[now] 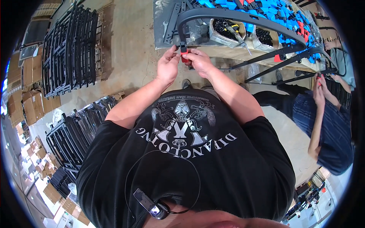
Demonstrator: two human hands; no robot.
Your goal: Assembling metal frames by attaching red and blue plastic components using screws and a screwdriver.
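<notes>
At nine o'clock, stacked brown cardboard boxes (32, 104) along the left rim, too many and too blurred to count, with two heaps of black metal frames (70, 49) beside them and bare concrete floor (131, 57) open between frames and bench. At twelve o'clock, left hand (167, 66) and right hand (199, 62) close together, fingertips pinching a small red cap (184, 58) at the lower end of a curved black tube (235, 17) arching over the workbench (228, 53). From one to two o'clock, two clear bags of black screws (224, 28) on the bench, a pile of blue and red plastic parts (277, 15) behind, and another person's hand (318, 91) at three o'clock holding thinner black bars (289, 60).
</notes>
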